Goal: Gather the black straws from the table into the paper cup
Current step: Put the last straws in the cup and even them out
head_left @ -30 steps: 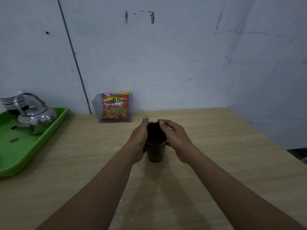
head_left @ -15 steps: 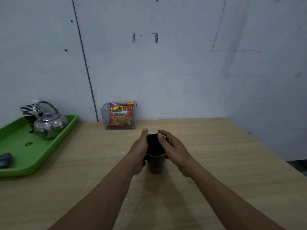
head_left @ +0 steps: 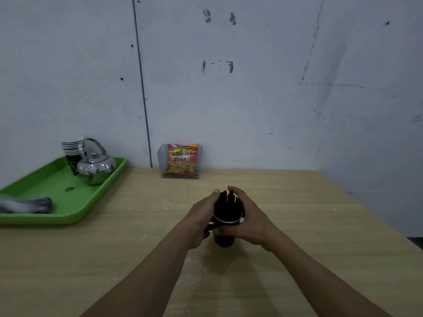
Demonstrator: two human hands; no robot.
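Nearest the camera, on the surface, the paper cup stands with the black straws upright inside. The left hand curls against the bundle. The right hand wraps it, thumb across the cup. This is likely the closing step: settle the straws, then release gently. Fingers behind the bundle are hidden, and the far green tray is partly cut off.

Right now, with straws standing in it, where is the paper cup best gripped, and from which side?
I would grip the paper cup round its lower wall, below the rim, coming from the side. It stands upright on the table, and the black straws stick out of its mouth, so the top is blocked.
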